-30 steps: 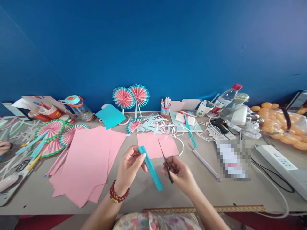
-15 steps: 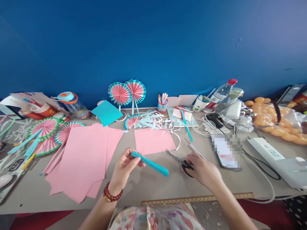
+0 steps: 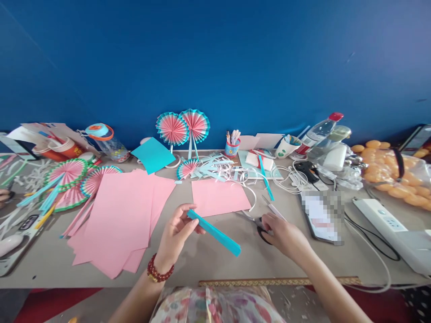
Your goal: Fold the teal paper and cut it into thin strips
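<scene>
My left hand (image 3: pixel 177 233) pinches one end of a folded teal paper strip (image 3: pixel 215 233), which slants down to the right above the table. A red bead bracelet sits on that wrist. My right hand (image 3: pixel 284 233) rests on the table over the black handles of the scissors (image 3: pixel 252 218), whose blades lie flat and point left toward a small pink sheet (image 3: pixel 218 197). The fingers curl around the handles.
A pile of pink sheets (image 3: pixel 121 215) lies at the left, with finished paper fans (image 3: pixel 69 179) beyond it. Two fans (image 3: pixel 183 128) stand at the wall. Paper scraps, a pen cup (image 3: pixel 231 146), a bottle (image 3: pixel 316 133), a phone (image 3: pixel 321 214), a power strip (image 3: pixel 390 224) and bagged oranges (image 3: pixel 393 177) fill the right.
My right hand moved right and down and laid the scissors flat on the table. My left hand tilted the teal strip from steep to a shallower slant.
</scene>
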A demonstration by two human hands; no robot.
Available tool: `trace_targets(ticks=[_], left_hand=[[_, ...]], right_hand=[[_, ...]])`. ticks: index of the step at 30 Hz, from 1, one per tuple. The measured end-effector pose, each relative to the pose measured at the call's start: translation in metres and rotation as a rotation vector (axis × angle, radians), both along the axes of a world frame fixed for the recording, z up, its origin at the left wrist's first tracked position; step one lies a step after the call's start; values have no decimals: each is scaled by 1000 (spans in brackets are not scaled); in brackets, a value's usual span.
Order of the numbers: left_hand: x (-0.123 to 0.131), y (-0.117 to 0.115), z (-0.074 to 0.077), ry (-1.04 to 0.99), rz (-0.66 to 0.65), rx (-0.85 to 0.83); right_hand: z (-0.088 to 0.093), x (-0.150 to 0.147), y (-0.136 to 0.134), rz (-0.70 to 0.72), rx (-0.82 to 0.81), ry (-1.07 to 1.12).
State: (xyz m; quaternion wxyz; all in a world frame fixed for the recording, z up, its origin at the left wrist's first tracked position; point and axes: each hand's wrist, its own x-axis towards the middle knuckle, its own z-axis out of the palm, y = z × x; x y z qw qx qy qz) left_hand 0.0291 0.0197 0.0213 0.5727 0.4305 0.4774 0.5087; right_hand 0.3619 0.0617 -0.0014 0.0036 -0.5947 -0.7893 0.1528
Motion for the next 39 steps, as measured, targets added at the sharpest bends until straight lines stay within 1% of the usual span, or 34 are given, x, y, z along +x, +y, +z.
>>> trace_targets(ticks=[3, 6, 8, 9, 11, 13, 15, 16, 18, 22, 24, 26, 28, 30, 35, 39], left_hand=[[2, 1, 3, 81, 16, 4], [5, 3, 4, 90, 16, -22], [7, 5, 2, 92, 7, -43], [8, 6, 2, 96, -1, -49], [10, 6, 0, 109, -13, -53], [11, 5, -1, 127, -15, -49], [10, 4, -1, 143, -17, -42], [9, 3, -1, 149, -17, -40], [6, 2, -1, 150, -14, -42], [3, 3, 1, 93, -12, -64], [3, 4, 1, 64, -30, -62], [2, 4, 0, 70, -66, -53], [0, 4, 0, 111, -96, -37], [-2, 4, 0, 173, -103, -10], [-6, 4, 2, 307, -85, 32], [-7, 6, 0, 285, -59, 5]], right_hand=[[6, 8, 3, 62, -140, 136], [22, 3, 2, 27, -145, 250], [33, -13, -2, 20, -109, 409], [37, -24, -4, 34, -126, 530], [42, -48, -10, 73, -206, 769], [43, -69, -14, 80, -281, 903], [40, -84, -15, 58, -295, 937], [38, -88, -16, 42, -277, 932], [33, -94, -15, 11, -237, 946], [23, -98, -16, -34, -210, 1074], [21, -100, -17, -60, -237, 1113], [19, -102, -18, -123, -297, 1164], [19, -104, -17, -188, -359, 1225], [19, -104, -17, -223, -380, 1265], [17, -104, -15, -231, -335, 1269], [18, -103, -15, -217, -283, 1199]])
